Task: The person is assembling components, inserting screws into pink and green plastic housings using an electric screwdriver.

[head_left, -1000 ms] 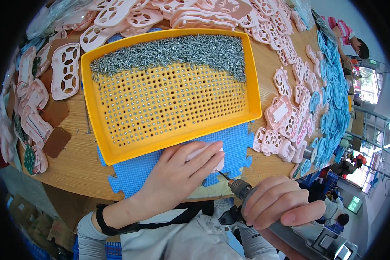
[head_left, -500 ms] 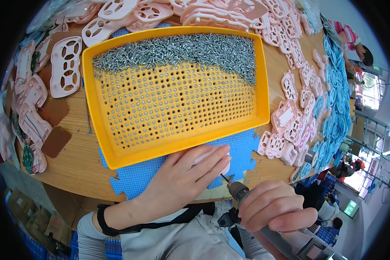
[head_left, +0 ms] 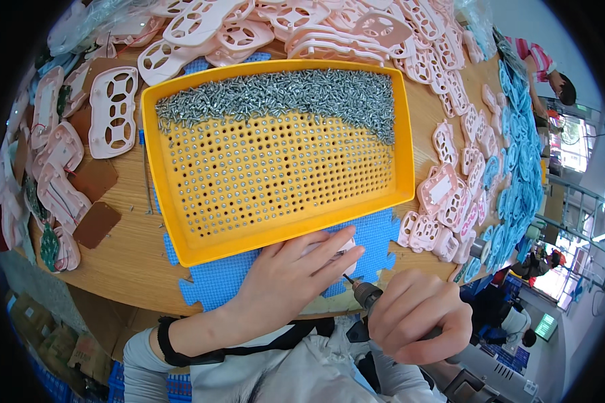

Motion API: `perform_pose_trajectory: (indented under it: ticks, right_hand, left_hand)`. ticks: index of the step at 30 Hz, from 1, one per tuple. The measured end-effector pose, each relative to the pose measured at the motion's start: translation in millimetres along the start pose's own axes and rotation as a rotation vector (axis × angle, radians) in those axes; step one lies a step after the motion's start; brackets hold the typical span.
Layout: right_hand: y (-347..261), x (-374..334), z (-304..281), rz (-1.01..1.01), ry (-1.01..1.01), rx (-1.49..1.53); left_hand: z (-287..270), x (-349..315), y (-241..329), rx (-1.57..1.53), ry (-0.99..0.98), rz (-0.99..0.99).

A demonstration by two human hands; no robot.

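My left hand (head_left: pixel 282 275) presses a small pale pink plastic part (head_left: pixel 347 258) against the blue foam mat (head_left: pixel 215 279), its fingers lying over most of the part. In my right hand (head_left: pixel 420 319) is an electric screwdriver (head_left: pixel 368 294), fingers wrapped round its body. Its thin dark bit points up and left at the part's near edge; whether it touches cannot be told. Just beyond my left hand stands a yellow tray (head_left: pixel 405 134). Loose silver screws (head_left: pixel 275 94) are heaped along its far side, and many holes of its perforated floor hold screws.
Pink plastic shells (head_left: pixel 113 111) lie left of the tray, beside brown sheets (head_left: pixel 97 225) and wired parts. More pink shells (head_left: pixel 444 188) pile up behind and to the right, with blue shells (head_left: pixel 517 148) past them. Other people are in the right background.
The view has shifted slightly, so the tray sits lower and further right. My right hand's grip on the screwdriver has changed, the thumb more curled in. My left hand stays on the part.
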State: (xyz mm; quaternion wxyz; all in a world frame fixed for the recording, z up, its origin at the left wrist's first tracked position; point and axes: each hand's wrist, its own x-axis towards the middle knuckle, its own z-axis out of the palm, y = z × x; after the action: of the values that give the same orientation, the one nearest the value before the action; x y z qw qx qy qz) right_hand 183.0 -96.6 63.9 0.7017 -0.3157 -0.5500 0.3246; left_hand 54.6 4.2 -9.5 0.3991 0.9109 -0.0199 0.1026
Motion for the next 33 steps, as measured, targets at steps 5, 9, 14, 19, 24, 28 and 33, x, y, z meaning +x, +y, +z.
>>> perform_pose_trajectory:
  ticks: [5, 9, 14, 19, 24, 28, 33]
  right_hand:
    - [-17.7, 25.1, -9.2, 0.033, -0.113, 0.022]
    - [-23.3, 37.5, -7.0, -0.117, 0.234, -0.24]
    - [7.1, 55.7, -24.5, -0.042, 0.152, -0.417]
    - [26.3, 51.7, -26.3, -0.013, 0.229, -0.346]
    - [27.6, 49.8, -25.9, 0.019, 0.283, -0.373]
    - [26.6, 49.5, -27.2, -0.029, 0.26, -0.363]
    - [18.9, 51.3, -27.4, -0.093, 0.23, -0.353]
  left_hand:
    - [-2.2, -0.2, 0.5, 0.049, -0.001, 0.018]
    - [-12.2, -4.4, -5.9, -0.046, -0.08, 0.023]
    - [-20.1, -8.2, -11.8, -0.033, -0.154, 0.099]
    - [-22.9, -9.8, -9.9, 0.093, -0.15, 0.108]
    - [-20.1, -10.1, -10.1, 0.089, -0.144, 0.11]
    - [-21.4, -9.6, -9.8, 0.105, -0.148, 0.112]
    - [-20.7, -9.5, -9.2, 0.094, -0.144, 0.103]
